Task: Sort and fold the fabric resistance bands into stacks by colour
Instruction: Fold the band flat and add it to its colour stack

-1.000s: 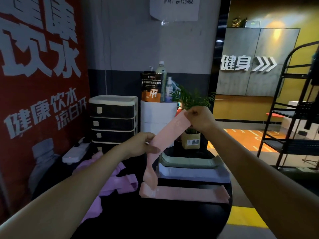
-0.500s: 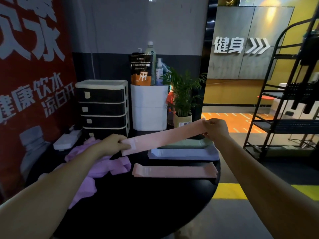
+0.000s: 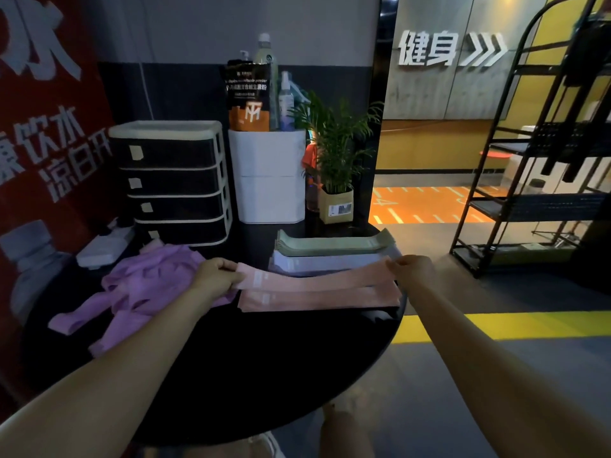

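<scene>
Hands point(image 3: 216, 276) point(image 3: 413, 269) pinch pink band point(image 3: 314, 280) ends.

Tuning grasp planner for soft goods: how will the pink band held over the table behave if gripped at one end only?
Probably floppy: the pink band sags slightly in the middle even with the left hand and right hand pinching both ends. Likely light, since fingertip pinches carry it. It should lie flat on the pink band on the table, not roll.

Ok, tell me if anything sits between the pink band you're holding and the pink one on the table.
Nothing visible does. The held pink band, stretched between left hand and right hand, hangs just above the flat pink band, with no other item between them.
</scene>
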The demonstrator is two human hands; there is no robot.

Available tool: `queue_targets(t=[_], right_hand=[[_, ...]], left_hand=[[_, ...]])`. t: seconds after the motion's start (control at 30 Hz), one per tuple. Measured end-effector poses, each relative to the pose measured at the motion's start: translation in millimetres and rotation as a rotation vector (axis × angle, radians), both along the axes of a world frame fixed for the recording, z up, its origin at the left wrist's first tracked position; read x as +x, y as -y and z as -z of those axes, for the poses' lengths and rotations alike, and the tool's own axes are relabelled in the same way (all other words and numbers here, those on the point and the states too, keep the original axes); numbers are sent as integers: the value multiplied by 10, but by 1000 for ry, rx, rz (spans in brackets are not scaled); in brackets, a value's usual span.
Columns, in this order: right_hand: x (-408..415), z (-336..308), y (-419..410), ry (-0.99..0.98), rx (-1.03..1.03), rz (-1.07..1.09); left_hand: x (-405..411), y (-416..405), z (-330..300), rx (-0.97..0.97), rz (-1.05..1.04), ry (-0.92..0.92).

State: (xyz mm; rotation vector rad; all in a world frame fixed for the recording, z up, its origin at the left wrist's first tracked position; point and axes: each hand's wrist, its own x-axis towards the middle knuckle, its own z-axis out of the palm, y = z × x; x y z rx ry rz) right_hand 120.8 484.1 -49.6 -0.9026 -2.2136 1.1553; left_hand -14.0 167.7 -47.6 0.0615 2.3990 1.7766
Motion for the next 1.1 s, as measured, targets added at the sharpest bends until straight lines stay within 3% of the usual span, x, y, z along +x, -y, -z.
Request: queue_targets(t=[0.37,0.6,0.83,0.93,1.1], right_hand=[[19,394,-14,67,108,36],[-21,462,-21,36,92,64],[-7,350,180,67,322,54],[-50,222,456,13,429,-57],[-159,225,906,53,482,-509]], left_hand=[[142,-74,234,-327,21,-185],[167,-114,330,-300,11,-303],[157,-73,428,-287,46,-452],[206,-38,453,-250,110,-487],[299,89,560,-293,226,-577]])
